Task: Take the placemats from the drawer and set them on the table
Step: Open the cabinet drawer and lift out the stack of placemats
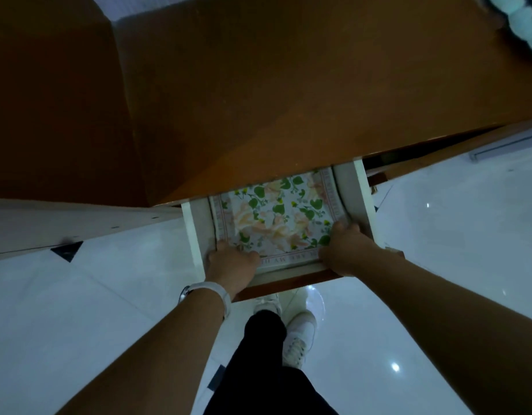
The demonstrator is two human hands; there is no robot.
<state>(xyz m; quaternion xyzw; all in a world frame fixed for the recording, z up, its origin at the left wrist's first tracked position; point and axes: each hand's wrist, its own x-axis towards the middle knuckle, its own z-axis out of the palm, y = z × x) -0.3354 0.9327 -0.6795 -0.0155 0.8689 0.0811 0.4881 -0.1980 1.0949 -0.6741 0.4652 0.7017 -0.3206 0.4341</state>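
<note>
Your left hand [232,260] and right hand [344,250] reach into the open drawer [356,199]; each grip is closed on a near corner of the floral placemat [276,217]; the surface [258,85] is above

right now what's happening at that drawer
A person stands at a wooden table with its white drawer pulled open. Both hands are down inside it: the left hand and right hand each grip a near corner of the floral placemat, which still lies in the drawer.
</note>
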